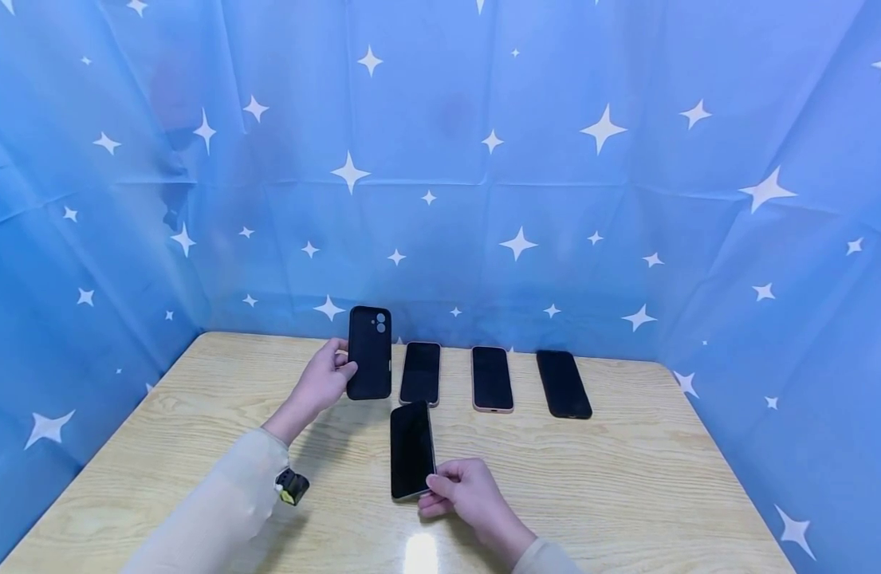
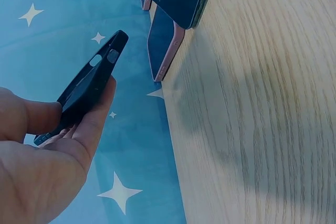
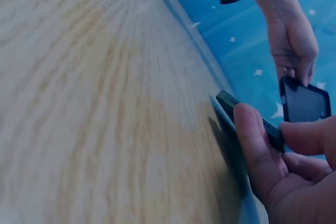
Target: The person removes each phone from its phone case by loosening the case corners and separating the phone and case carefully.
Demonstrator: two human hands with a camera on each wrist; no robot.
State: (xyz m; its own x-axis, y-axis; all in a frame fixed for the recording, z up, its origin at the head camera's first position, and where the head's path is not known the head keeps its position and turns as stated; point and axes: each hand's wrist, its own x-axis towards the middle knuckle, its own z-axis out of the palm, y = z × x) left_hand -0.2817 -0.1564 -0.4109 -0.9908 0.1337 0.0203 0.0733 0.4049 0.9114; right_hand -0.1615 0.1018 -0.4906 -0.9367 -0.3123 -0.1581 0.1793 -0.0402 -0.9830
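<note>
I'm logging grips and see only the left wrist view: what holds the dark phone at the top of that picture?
Observer: The right hand grips that phone near a lower corner.
Operator: How many others lie beyond it?
Observer: Three more phones lie in a row on the table.
Operator: Which side of that row is the case on?
Observer: Left of it, as the head view shows.

And it's three far phones [image 1: 493,379] plus one near phone [image 1: 411,450], making four! One black case [image 1: 370,355], one left hand [image 1: 327,375], one right hand [image 1: 470,493], one table [image 1: 612,486]!
</note>
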